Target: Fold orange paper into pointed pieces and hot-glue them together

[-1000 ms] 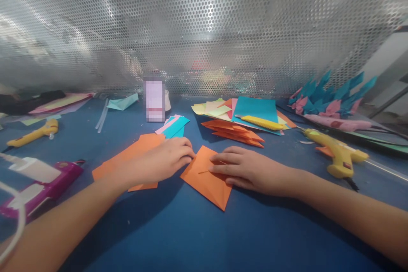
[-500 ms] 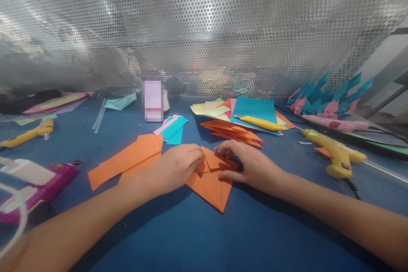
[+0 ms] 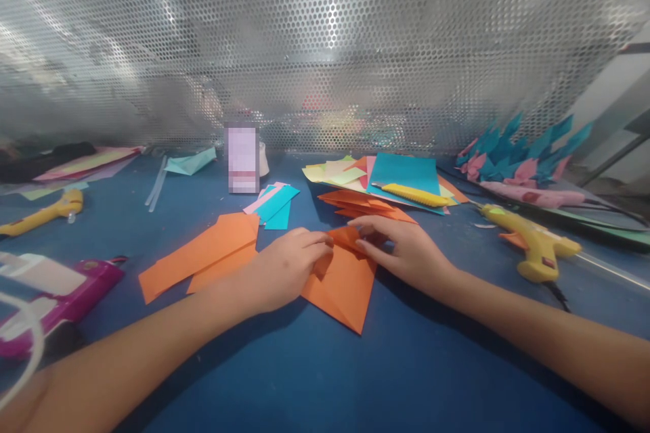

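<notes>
A folded orange paper (image 3: 345,287) lies on the blue table between my hands, one corner pointing towards me. My left hand (image 3: 290,264) has its fingers closed on the paper's left side. At the upper right edge, my right hand (image 3: 406,250) pinches the paper between thumb and fingers, and a flap there stands partly lifted. My fingers hide some of the upper folds. Left of it lie flat orange paper sheets (image 3: 203,254), partly behind my left forearm. Just beyond my right hand is a stack of folded orange papers (image 3: 355,201).
Coloured paper sheets (image 3: 406,172) carry a yellow utility knife (image 3: 416,195). A yellow glue gun (image 3: 538,243) lies at right, near blue and pink folded paper pieces (image 3: 523,152). At left are another yellow glue gun (image 3: 43,213) and a purple device (image 3: 96,277) with a white charger. A phone (image 3: 242,159) stands at the back.
My right hand has gone from lying flat on the paper to pinching its upper edge, raising a flap. My left hand has moved right onto the paper and closed on its left side.
</notes>
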`<action>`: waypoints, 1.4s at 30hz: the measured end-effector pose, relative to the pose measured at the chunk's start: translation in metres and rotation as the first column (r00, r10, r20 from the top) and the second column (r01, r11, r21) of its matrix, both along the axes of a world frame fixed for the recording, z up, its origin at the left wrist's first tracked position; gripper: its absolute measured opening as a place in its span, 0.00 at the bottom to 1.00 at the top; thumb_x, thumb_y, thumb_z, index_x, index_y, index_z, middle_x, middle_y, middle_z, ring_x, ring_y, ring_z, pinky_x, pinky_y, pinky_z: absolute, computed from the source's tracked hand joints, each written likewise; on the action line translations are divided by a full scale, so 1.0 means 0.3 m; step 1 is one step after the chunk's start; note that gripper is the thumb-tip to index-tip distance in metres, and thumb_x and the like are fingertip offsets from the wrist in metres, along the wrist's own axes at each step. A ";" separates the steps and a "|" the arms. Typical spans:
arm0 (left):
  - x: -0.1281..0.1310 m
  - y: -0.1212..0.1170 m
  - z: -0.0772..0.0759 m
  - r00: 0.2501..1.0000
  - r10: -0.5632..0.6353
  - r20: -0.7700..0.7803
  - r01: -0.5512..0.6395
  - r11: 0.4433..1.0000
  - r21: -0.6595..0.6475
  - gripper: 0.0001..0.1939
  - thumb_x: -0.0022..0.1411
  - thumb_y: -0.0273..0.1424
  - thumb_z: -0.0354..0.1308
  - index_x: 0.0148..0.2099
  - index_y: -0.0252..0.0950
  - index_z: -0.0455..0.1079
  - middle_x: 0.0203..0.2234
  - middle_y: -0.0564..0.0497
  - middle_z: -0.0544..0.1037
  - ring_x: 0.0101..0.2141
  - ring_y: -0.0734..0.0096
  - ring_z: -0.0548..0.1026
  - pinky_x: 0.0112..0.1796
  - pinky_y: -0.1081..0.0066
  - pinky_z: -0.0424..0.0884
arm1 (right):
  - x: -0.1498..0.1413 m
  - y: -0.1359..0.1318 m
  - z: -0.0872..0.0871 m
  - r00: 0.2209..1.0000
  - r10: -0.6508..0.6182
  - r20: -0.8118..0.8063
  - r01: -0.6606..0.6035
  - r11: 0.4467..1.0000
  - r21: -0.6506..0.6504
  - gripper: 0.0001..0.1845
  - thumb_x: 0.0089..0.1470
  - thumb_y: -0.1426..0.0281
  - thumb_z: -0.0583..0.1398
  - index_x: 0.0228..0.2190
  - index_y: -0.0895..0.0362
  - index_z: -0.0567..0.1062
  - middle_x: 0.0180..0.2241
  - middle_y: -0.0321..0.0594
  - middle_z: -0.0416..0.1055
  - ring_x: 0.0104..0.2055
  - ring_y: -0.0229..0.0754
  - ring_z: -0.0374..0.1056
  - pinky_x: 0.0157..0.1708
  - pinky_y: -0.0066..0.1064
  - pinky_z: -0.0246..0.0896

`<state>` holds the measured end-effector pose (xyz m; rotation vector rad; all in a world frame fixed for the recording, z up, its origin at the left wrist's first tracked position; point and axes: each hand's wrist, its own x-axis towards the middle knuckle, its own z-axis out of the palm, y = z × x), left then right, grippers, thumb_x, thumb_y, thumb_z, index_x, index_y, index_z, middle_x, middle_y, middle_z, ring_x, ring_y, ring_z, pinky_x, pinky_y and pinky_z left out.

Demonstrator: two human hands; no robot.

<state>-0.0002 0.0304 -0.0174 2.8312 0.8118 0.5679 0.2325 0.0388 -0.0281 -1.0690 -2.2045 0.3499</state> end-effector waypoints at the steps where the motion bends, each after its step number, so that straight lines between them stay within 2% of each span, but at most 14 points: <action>1: -0.001 0.005 -0.010 1.000 -0.005 -0.008 0.006 1.000 0.021 0.17 0.62 0.16 0.40 0.46 0.30 0.67 0.46 0.42 0.72 0.45 0.62 0.69 0.45 0.62 0.69 | 0.001 0.003 0.000 1.000 -0.022 -0.013 0.022 1.000 -0.004 0.15 0.55 0.70 0.54 0.44 0.57 0.72 0.35 0.41 0.76 0.30 0.38 0.72 0.31 0.29 0.68; 4: -0.006 0.016 -0.036 1.000 -0.020 -0.014 0.021 0.997 0.079 0.20 0.62 0.16 0.41 0.54 0.27 0.63 0.50 0.39 0.71 0.46 0.59 0.68 0.45 0.59 0.70 | 0.004 0.012 0.001 0.997 -0.065 -0.042 0.065 0.998 0.002 0.16 0.54 0.70 0.56 0.45 0.58 0.72 0.35 0.41 0.77 0.29 0.38 0.71 0.31 0.30 0.69; 8: -0.004 0.017 -0.043 0.999 -0.010 -0.036 0.013 0.996 0.089 0.21 0.61 0.15 0.41 0.54 0.27 0.62 0.50 0.39 0.70 0.47 0.59 0.68 0.46 0.58 0.71 | 0.004 0.021 0.002 0.998 -0.068 -0.014 0.068 0.997 0.022 0.18 0.53 0.73 0.56 0.47 0.58 0.72 0.37 0.40 0.77 0.29 0.37 0.71 0.33 0.30 0.70; 12: 0.001 0.011 -0.038 1.000 -0.001 -0.025 0.003 0.997 0.071 0.20 0.61 0.16 0.41 0.54 0.25 0.62 0.50 0.37 0.70 0.51 0.59 0.67 0.50 0.58 0.69 | 0.005 0.032 -0.005 0.999 -0.038 -0.001 0.037 0.995 0.093 0.20 0.53 0.75 0.56 0.48 0.58 0.71 0.46 0.42 0.74 0.39 0.40 0.72 0.40 0.32 0.69; 14: 0.001 0.009 -0.038 1.000 0.002 -0.012 -0.002 0.998 0.057 0.20 0.62 0.17 0.41 0.55 0.27 0.61 0.51 0.37 0.69 0.53 0.60 0.67 0.52 0.58 0.68 | 0.008 0.038 -0.013 1.000 -0.020 -0.019 0.022 0.994 0.108 0.20 0.53 0.75 0.56 0.49 0.57 0.70 0.48 0.42 0.73 0.40 0.40 0.72 0.40 0.31 0.70; 17: 0.000 0.009 -0.037 1.000 0.007 -0.015 -0.006 0.999 0.035 0.21 0.62 0.17 0.41 0.55 0.28 0.61 0.53 0.38 0.68 0.54 0.60 0.67 0.52 0.58 0.68 | 0.011 0.046 -0.021 1.000 -0.019 -0.014 0.021 0.990 0.139 0.21 0.53 0.77 0.55 0.49 0.57 0.69 0.45 0.42 0.74 0.38 0.39 0.72 0.38 0.31 0.70; 21: -0.001 0.009 -0.035 1.000 0.012 -0.018 -0.012 1.000 0.022 0.20 0.62 0.17 0.41 0.55 0.28 0.62 0.53 0.38 0.68 0.54 0.60 0.67 0.53 0.58 0.68 | 0.011 0.049 -0.020 0.997 -0.032 0.074 0.012 0.969 0.247 0.18 0.53 0.79 0.54 0.45 0.57 0.72 0.38 0.41 0.76 0.39 0.41 0.72 0.41 0.34 0.69; 26: -0.003 0.008 -0.041 0.999 0.021 -0.025 -0.020 0.999 0.034 0.20 0.62 0.18 0.42 0.55 0.28 0.61 0.53 0.38 0.68 0.54 0.60 0.67 0.53 0.58 0.68 | 0.016 0.056 -0.018 0.987 0.068 0.146 -0.116 0.930 0.348 0.15 0.55 0.79 0.52 0.40 0.57 0.75 0.37 0.42 0.77 0.40 0.41 0.72 0.41 0.34 0.68; 29: -0.002 0.007 -0.041 0.999 0.036 -0.029 -0.035 0.999 0.031 0.20 0.63 0.18 0.41 0.56 0.29 0.61 0.54 0.38 0.67 0.55 0.59 0.66 0.53 0.57 0.68 | 0.019 0.059 -0.018 0.972 0.119 0.204 -0.186 0.918 0.351 0.16 0.56 0.80 0.51 0.38 0.57 0.76 0.35 0.42 0.76 0.37 0.40 0.71 0.38 0.32 0.68; 36: 0.003 0.012 -0.042 1.000 0.012 0.020 -0.013 0.999 0.047 0.19 0.63 0.18 0.42 0.54 0.30 0.61 0.52 0.38 0.68 0.56 0.59 0.63 0.54 0.54 0.65 | 0.019 0.052 -0.007 0.954 0.129 0.270 -0.223 0.909 0.353 0.16 0.58 0.79 0.49 0.34 0.59 0.77 0.32 0.43 0.75 0.34 0.41 0.70 0.33 0.32 0.66; 42: -0.003 0.013 -0.057 0.999 0.038 0.022 -0.039 0.999 0.008 0.19 0.64 0.21 0.42 0.56 0.30 0.59 0.57 0.36 0.62 0.57 0.58 0.63 0.54 0.54 0.66 | 0.024 0.056 -0.006 0.947 0.160 0.279 -0.246 0.919 0.309 0.17 0.58 0.78 0.49 0.34 0.58 0.77 0.34 0.43 0.75 0.35 0.41 0.71 0.35 0.31 0.66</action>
